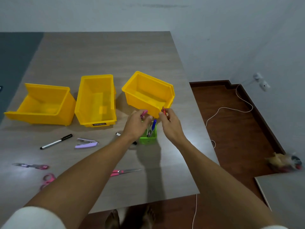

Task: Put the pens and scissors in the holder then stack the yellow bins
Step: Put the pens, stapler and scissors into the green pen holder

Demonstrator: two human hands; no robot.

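Observation:
Three yellow bins stand apart on the table: left (41, 104), middle (95, 100), right (148, 91). A green holder (148, 138) in front of the right bin has a blue pen (153, 125) and other pens in it. My left hand (137, 124) hovers over the holder and grips a pink-handled item (144, 113). My right hand (171, 124) holds a red pen (163, 110) just right of the holder. Loose on the table lie a black pen (56, 141), a marker (118, 134) partly under my left arm, pink scissors (47, 180), pink-handled scissors (125, 172) and a small cutter (31, 166).
A purple stapler (86, 143) lies between the black pen and the holder. The table's right edge (198, 129) drops to a wooden floor with a white cable (227, 109). A second table corner (280, 192) is at the lower right.

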